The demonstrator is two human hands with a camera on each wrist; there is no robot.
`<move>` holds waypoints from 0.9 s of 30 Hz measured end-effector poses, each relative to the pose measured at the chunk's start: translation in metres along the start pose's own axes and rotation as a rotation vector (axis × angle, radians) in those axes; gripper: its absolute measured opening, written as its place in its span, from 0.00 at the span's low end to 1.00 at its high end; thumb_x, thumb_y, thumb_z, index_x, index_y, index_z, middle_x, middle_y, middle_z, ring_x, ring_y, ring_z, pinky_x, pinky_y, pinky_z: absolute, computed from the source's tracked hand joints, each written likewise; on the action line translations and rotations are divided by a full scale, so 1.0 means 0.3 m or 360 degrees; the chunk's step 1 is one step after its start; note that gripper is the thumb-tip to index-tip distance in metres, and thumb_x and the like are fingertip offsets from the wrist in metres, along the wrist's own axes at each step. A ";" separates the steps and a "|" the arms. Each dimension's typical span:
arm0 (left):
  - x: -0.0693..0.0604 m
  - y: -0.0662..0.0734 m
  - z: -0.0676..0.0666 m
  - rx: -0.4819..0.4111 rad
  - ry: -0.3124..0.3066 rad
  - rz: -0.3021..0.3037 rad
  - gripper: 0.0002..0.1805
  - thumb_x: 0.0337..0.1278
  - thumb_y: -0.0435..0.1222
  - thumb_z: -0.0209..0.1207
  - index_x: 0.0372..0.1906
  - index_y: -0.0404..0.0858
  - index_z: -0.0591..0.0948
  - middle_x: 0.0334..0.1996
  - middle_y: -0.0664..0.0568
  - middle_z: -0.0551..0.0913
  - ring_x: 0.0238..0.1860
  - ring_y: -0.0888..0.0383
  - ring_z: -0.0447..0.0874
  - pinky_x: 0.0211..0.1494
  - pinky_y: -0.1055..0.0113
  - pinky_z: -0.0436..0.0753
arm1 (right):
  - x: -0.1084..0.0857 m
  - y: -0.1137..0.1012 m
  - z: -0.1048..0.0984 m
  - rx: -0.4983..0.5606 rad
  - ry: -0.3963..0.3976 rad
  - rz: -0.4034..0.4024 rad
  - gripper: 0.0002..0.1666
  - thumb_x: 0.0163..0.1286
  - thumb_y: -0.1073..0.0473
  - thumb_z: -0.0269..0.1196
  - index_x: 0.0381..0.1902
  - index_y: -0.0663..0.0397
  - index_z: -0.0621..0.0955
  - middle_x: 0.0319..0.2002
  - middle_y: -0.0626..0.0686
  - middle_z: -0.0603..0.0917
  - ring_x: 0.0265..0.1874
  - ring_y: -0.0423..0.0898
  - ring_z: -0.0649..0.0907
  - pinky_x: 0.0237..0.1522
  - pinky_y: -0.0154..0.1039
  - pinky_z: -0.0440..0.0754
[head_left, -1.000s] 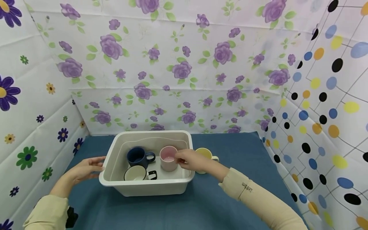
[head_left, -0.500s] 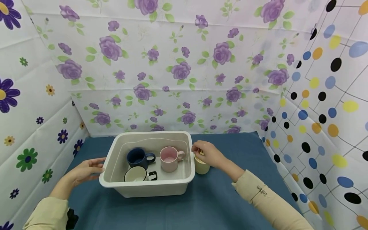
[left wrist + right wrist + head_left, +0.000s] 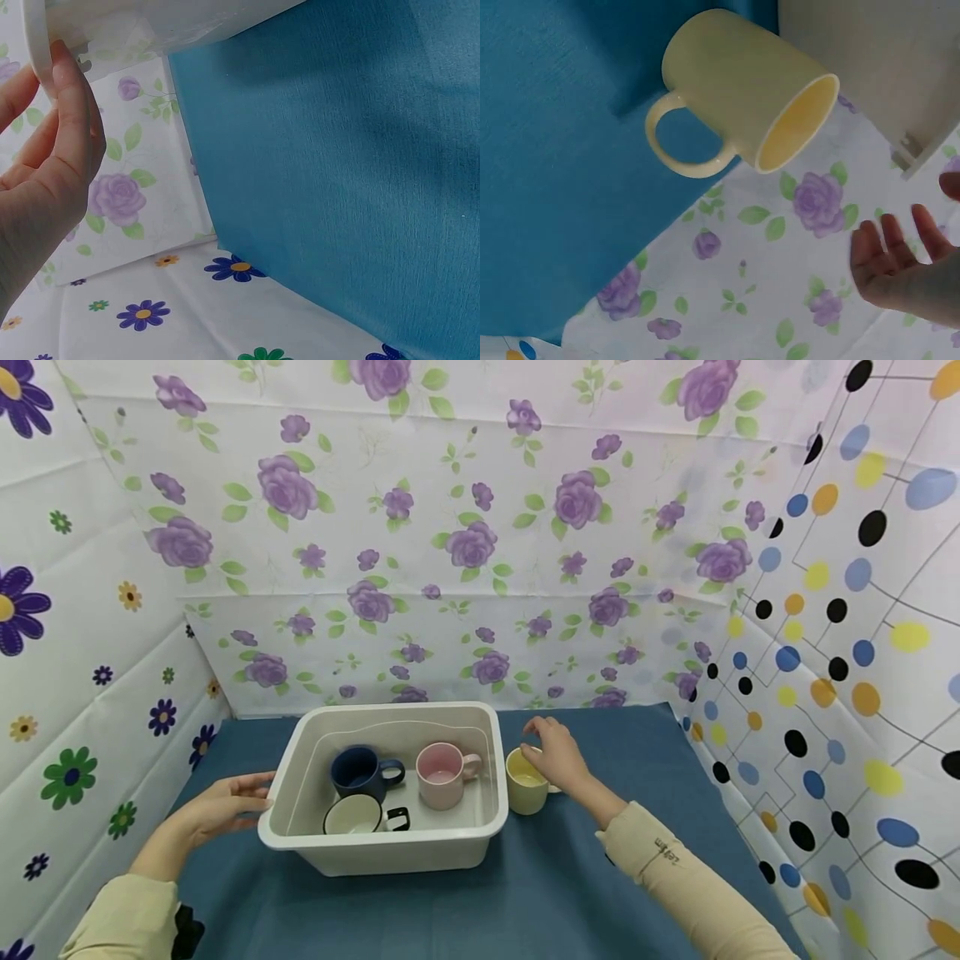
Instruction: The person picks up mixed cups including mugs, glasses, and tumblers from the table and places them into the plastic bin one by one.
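A white plastic tub holds a dark blue mug, a cream mug with a dark rim and a pink mug. My left hand touches the tub's left rim with fairly straight fingers; the left wrist view shows the fingers against that rim. Outside the tub, close by its right wall, a yellow mug stands upright, its handle pointing right. My right hand hovers over this mug, holding nothing. In the right wrist view the yellow mug is apart from the loosely bent fingers.
A blue cloth covers the table. Flowered sheets hang behind and on the left; a dotted sheet borders the right side. A black object is by the left sleeve.
My right hand has let go of the pink mug's side, left the tub and moved right over the yellow mug. The left hand has stayed at the rim.
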State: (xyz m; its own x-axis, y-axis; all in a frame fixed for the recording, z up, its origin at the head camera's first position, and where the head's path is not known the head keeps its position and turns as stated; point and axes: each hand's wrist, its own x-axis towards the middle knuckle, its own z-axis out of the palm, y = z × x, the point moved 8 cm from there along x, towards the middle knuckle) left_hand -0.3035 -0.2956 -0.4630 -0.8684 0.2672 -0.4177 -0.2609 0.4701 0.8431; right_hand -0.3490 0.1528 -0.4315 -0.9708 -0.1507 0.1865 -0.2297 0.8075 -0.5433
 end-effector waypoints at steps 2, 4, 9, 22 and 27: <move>0.001 0.002 -0.003 0.0002 0.0000 -0.0003 0.40 0.62 0.34 0.56 0.69 0.21 0.48 0.53 0.43 0.79 0.47 0.65 0.78 0.56 0.48 0.79 | 0.011 0.030 0.028 -0.0024 -0.0018 0.0096 0.19 0.62 0.56 0.64 0.50 0.57 0.77 0.49 0.63 0.77 0.47 0.61 0.76 0.44 0.57 0.77; 0.002 0.003 -0.006 -0.0001 -0.0003 -0.0003 0.40 0.62 0.34 0.56 0.69 0.21 0.48 0.51 0.48 0.80 0.46 0.66 0.77 0.56 0.48 0.79 | 0.021 0.061 0.057 -0.0045 -0.0030 0.0189 0.22 0.62 0.55 0.64 0.52 0.56 0.76 0.52 0.64 0.75 0.49 0.64 0.75 0.45 0.61 0.75; 0.002 0.000 -0.008 0.0003 0.0000 -0.0007 0.40 0.62 0.35 0.56 0.70 0.21 0.48 0.50 0.49 0.80 0.46 0.66 0.77 0.56 0.49 0.79 | 0.035 0.121 0.113 -0.0058 0.0031 0.0367 0.25 0.61 0.53 0.63 0.54 0.56 0.76 0.54 0.65 0.74 0.51 0.64 0.74 0.48 0.63 0.73; 0.001 -0.006 -0.001 -0.0055 -0.0018 0.0003 0.41 0.62 0.35 0.56 0.70 0.21 0.48 0.48 0.54 0.80 0.45 0.67 0.78 0.56 0.50 0.80 | 0.041 0.146 0.212 -0.0155 0.0051 0.0506 0.33 0.60 0.47 0.65 0.57 0.60 0.73 0.54 0.66 0.72 0.51 0.65 0.73 0.48 0.63 0.74; 0.000 -0.013 0.000 -0.0049 -0.0010 -0.0015 0.41 0.62 0.34 0.56 0.70 0.22 0.48 0.48 0.53 0.80 0.45 0.67 0.78 0.56 0.50 0.80 | 0.034 0.155 0.225 -0.0191 0.0028 0.0604 0.35 0.59 0.45 0.66 0.57 0.60 0.72 0.53 0.67 0.72 0.51 0.66 0.74 0.47 0.65 0.75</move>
State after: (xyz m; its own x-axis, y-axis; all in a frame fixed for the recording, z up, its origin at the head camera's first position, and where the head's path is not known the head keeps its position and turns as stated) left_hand -0.3025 -0.2975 -0.4664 -0.8632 0.2680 -0.4278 -0.2821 0.4468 0.8490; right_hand -0.3742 0.1502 -0.5101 -0.9836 0.1803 0.0055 0.1559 0.8648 -0.4772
